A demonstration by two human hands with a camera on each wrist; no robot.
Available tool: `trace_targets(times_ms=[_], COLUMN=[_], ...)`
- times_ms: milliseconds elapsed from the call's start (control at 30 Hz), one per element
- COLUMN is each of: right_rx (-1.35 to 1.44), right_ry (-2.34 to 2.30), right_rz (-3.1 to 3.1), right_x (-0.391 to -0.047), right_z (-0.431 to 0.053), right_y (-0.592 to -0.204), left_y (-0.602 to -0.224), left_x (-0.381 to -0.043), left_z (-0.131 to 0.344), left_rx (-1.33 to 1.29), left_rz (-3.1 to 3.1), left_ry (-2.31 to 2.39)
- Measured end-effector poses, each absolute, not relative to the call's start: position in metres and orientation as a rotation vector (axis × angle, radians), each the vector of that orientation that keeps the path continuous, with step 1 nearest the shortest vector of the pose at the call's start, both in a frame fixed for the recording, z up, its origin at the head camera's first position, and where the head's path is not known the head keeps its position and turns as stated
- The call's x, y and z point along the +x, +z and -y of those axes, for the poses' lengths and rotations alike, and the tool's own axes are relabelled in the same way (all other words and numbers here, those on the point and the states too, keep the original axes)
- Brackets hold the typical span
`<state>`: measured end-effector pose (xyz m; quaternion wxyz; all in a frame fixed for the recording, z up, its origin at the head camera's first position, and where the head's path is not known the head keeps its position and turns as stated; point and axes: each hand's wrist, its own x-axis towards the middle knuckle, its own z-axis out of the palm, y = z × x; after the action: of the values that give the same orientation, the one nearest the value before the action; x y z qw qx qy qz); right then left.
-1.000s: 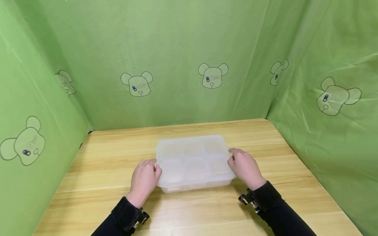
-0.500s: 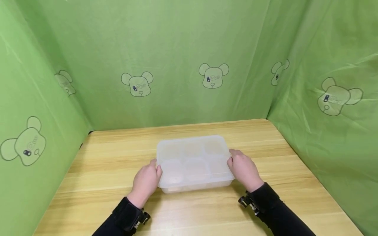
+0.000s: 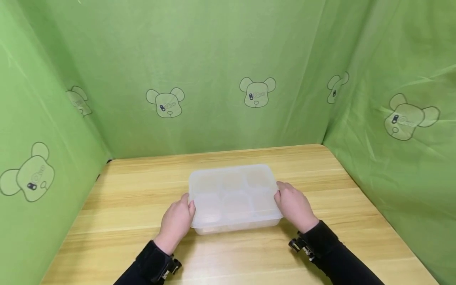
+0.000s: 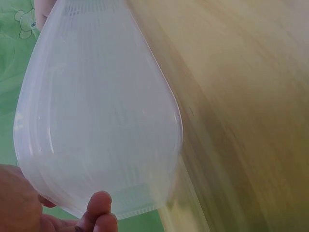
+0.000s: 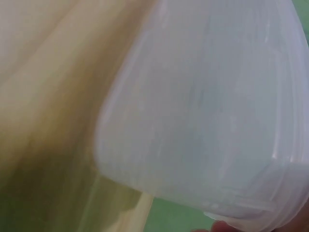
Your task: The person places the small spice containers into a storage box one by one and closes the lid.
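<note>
A translucent white plastic storage container (image 3: 233, 202) with a lid sits in the middle of the head view. Several rounded compartments show faintly through its top; what is in them is too hazy to tell. My left hand (image 3: 176, 221) grips its left end, thumb on the upper edge. At the opposite end my right hand (image 3: 295, 204) holds the rim the same way. In the left wrist view, curled fingers (image 4: 99, 205) meet the near end of the container. Only slivers of the right fingers show in the right wrist view, below the container wall (image 5: 203, 111).
The container is over a light wood-grain table (image 3: 231, 261). Green cloth (image 3: 213, 43) printed with bear heads hangs behind the table and along both sides. Black straps with small devices (image 3: 301, 243) circle both wrists.
My left hand's fingers have drawn in closer around the container's left end. The right hand has shifted only slightly, and the container stays nearly where it was.
</note>
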<state>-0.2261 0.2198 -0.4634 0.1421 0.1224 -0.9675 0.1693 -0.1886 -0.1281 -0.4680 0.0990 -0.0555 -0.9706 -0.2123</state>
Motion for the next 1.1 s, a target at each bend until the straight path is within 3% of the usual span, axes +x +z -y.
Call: trace_targets(times_ms=[533,1100], right_rx=[0.297,0.106], right_ry=[0.592,0.612], right_rz=[2.926,3.015], right_x=[-0.254,-0.272], right_z=[-0.222,-0.214], right_y=[-0.456,-0.456], left_y=[-0.465,-0.455], left_x=[-0.199,-0.225], left_z=[0.135,0.125], left_rx=[-0.226,-0.005], left_rz=[2.848,2.916], left_ry=[-0.571,-0.656])
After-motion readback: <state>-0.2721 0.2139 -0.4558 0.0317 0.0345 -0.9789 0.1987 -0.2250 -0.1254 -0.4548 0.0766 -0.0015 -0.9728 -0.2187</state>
